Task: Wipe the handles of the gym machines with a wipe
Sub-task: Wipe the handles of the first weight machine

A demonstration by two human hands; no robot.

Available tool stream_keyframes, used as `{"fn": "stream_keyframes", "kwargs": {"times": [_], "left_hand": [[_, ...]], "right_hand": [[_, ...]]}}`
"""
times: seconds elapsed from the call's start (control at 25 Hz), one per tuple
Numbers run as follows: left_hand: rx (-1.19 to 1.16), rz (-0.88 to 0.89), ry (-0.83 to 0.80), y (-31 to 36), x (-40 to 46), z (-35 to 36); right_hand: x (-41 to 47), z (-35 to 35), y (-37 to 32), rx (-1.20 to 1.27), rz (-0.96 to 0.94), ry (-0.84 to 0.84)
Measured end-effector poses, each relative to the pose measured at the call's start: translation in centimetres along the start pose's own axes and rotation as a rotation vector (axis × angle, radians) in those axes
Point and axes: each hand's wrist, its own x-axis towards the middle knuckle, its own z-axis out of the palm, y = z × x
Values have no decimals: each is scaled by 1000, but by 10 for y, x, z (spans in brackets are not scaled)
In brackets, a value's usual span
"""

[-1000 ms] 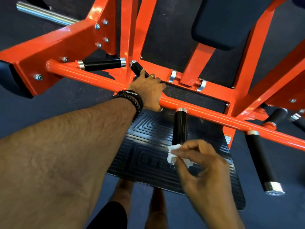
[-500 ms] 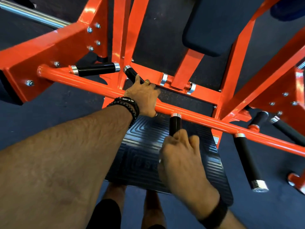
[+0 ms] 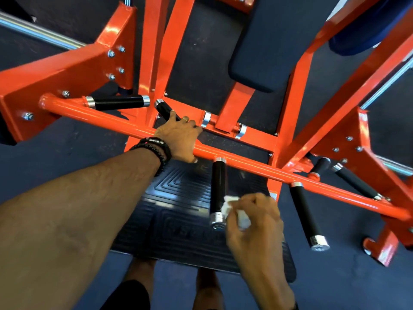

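An orange gym machine stands below me, its crossbar [image 3: 257,164] carrying several black handles with silver end caps. My left hand [image 3: 178,137] grips the crossbar, its fingers over the base of an angled black handle [image 3: 164,109]. My right hand [image 3: 252,218] holds a crumpled white wipe [image 3: 234,209] against the right side of the middle black handle [image 3: 218,186], near its silver cap. Another black handle [image 3: 306,215] hangs to the right, and one more [image 3: 117,101] lies along the bar at the left.
A ribbed black foot plate [image 3: 178,198] lies under the handles. A dark pad [image 3: 268,45] sits on the orange frame above. Two further black handles [image 3: 355,182] stick out at the right. My legs [image 3: 143,278] stand on the dark floor below.
My right hand slid up the middle handle, then back down to its capped end with the wipe. The view shifted slightly; my left hand stayed on the bar.
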Motion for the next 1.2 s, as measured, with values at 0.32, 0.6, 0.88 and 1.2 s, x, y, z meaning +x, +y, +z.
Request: {"fn": "stream_keyframes", "kwargs": {"times": [0.32, 0.6, 0.88, 1.2], "left_hand": [[-563, -218, 117, 51, -5, -33], [-56, 130, 57, 186, 66, -43], [131, 131, -27, 179, 90, -14], [-8, 78, -144, 175, 93, -11]], "right_hand": [[16, -85, 98, -48, 71, 403], [-5, -101, 153, 108, 260, 117], [15, -87, 182, 230, 233, 95], [9, -99, 183, 353, 330, 68]]}}
